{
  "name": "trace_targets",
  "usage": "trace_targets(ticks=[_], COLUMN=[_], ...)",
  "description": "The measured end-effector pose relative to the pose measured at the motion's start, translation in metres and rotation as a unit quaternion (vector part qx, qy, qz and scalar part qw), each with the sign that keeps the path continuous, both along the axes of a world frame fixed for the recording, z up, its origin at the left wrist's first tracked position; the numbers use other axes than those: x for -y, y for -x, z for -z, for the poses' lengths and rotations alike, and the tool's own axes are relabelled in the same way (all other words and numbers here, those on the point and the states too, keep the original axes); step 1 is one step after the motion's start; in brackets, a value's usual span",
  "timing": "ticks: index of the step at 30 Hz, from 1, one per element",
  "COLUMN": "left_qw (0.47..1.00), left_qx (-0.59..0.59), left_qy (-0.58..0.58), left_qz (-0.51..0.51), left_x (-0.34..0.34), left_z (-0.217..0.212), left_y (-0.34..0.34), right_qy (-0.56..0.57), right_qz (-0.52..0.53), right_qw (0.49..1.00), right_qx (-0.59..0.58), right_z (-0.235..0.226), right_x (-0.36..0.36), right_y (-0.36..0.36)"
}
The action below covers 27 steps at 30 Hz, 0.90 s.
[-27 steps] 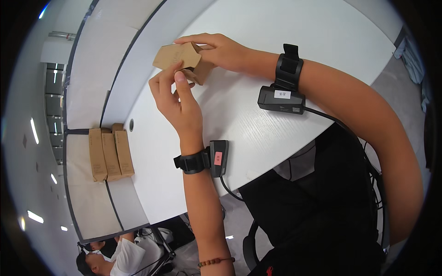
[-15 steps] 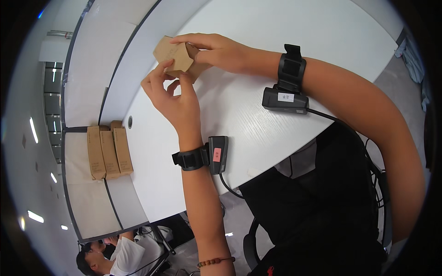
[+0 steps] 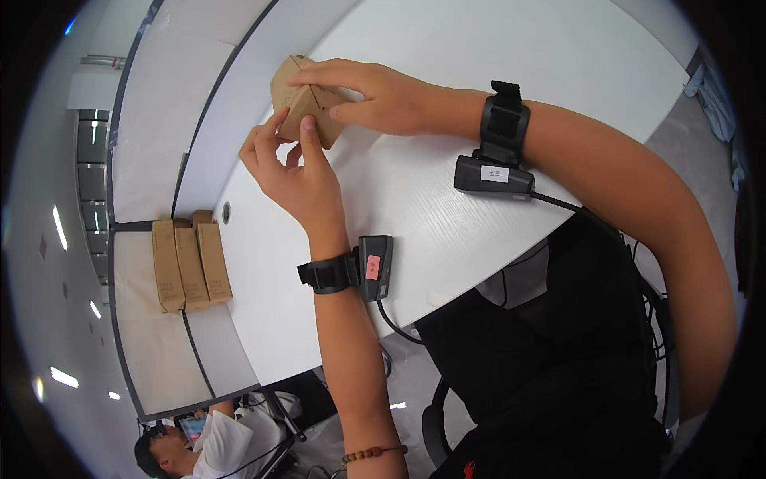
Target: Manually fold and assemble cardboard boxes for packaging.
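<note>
far left, on the adjoining grey desk: three flat brown packs lying side by side, touching one another, well apart from the hands. below them, at the lower edge, another person is seated; not involved.

white table: curved front edge, bare surface under both forearms.

left hand: raised over the table, thumb and forefinger narrowed to a pinch on the lower near edge of the box; remaining fingers curled loosely behind. black wrist strap with a small black unit and trailing cable.

box: small brown cardboard carton, held at the far edge of the table between both hands, tilted, one corner toward the wearer. whether it rests on the table or is lifted clear cannot be told. a flap or seam shows on its near face.

right hand: laid over the top of the box, fingers extended and closed down on it, thumb underneath out of sight. matching strap and unit on that wrist.

assessment: the box looks light and fairly stiff, but thin card will dent or crease under hard pinching. surface is matt, not slippery. best held along edges and corners, where the walls brace each other, not on the open panels.
</note>
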<state>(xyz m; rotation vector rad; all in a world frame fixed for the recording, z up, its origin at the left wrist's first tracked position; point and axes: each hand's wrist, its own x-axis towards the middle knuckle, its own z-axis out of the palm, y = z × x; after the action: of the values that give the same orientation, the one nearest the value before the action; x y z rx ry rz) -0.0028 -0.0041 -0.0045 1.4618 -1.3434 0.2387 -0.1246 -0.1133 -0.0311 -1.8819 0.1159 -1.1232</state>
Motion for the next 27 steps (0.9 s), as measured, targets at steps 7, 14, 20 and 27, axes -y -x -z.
trace_targets(ticks=[7, 14, 20, 27], left_qw=[1.000, 1.000, 1.000, 0.998], left_qx=[0.017, 0.011, 0.018, -0.025], left_qy=[0.018, 0.008, 0.010, 0.038], left_qz=[-0.013, -0.026, 0.009, 0.047], left_x=[0.0002, -0.0015, -0.0006, -0.0003], left_z=[0.0022, 0.0012, 0.0004, -0.0003], left_y=[-0.0025, -0.0047, -0.0031, -0.0051], right_qy=[0.036, 0.052, 0.044, 0.075], right_qz=[0.020, 0.019, 0.050, 0.042], right_qw=[0.999, 0.998, 0.997, 0.996], right_qx=[-0.005, -0.022, -0.024, -0.002], right_z=[0.0043, 0.0038, 0.0036, 0.0012], right_x=[0.0018, 0.0042, 0.0030, 0.0013], right_y=[-0.0048, -0.0039, -0.0022, 0.0024])
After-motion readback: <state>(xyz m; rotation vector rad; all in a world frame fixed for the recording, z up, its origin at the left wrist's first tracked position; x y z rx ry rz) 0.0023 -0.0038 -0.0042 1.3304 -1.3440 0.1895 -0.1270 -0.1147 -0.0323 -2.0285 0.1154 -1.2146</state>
